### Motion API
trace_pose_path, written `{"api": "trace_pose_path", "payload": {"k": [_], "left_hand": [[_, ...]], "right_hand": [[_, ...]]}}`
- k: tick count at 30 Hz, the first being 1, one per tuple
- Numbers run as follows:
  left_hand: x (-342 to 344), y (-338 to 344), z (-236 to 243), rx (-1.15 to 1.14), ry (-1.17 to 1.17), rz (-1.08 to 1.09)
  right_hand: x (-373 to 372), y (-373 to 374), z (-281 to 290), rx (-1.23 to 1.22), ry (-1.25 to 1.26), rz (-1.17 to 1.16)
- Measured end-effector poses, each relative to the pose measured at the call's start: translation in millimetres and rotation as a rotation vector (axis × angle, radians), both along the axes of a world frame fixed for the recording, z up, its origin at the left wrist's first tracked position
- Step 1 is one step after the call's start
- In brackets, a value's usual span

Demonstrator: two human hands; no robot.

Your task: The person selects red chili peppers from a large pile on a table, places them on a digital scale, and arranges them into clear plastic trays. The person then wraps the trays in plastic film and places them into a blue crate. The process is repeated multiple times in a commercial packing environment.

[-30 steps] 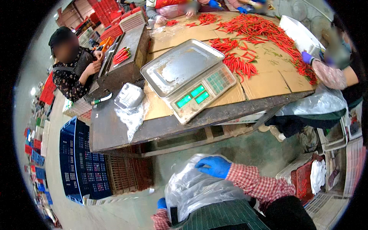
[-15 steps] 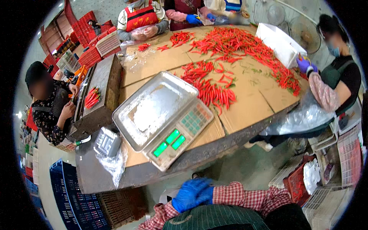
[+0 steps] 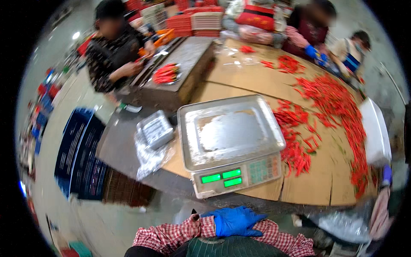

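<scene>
My two hands, in blue gloves, rest together in front of my dark striped apron [image 3: 227,247]. My left hand [image 3: 236,222] lies across my right hand and wrist, its fingers stretched out and nothing in them. Most of my right hand [image 3: 209,213] is hidden beneath it, so its fingers do not show clearly. Just beyond the hands, at the table's near edge, stands a digital scale [image 3: 231,132] with a bare metal pan and lit green displays. Red chili peppers [image 3: 295,150] lie loose to its right, and a larger pile [image 3: 329,98] spreads farther back.
Left of the scale are a grey device [image 3: 156,128] on clear plastic and a metal-topped box [image 3: 188,64] with packed chilies [image 3: 166,73]. A white foam box [image 3: 376,130] stands at right. Blue crates [image 3: 83,158] sit below the left edge. Several co-workers surround the table.
The view has turned left, so the scale and table appear farther right. My hands stay together before the apron, and the left glove's fingers now show stretched out. The pan stays bare.
</scene>
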State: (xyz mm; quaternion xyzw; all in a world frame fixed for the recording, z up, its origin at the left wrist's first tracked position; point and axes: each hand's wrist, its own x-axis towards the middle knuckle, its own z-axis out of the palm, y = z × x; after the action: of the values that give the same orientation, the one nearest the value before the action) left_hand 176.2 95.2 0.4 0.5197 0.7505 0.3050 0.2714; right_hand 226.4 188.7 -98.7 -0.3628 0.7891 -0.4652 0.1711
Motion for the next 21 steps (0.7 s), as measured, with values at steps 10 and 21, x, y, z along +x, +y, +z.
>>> {"api": "trace_pose_path", "payload": {"k": [10,21], "left_hand": [[-28,-71,19,0.346,0.329,1.206],[-154,-199,-50,0.001,0.696,1.473]], "right_hand": [[-44,23,34,0.1,0.034,0.351],[-78,31,43,0.066,-0.121,0.218]]}}
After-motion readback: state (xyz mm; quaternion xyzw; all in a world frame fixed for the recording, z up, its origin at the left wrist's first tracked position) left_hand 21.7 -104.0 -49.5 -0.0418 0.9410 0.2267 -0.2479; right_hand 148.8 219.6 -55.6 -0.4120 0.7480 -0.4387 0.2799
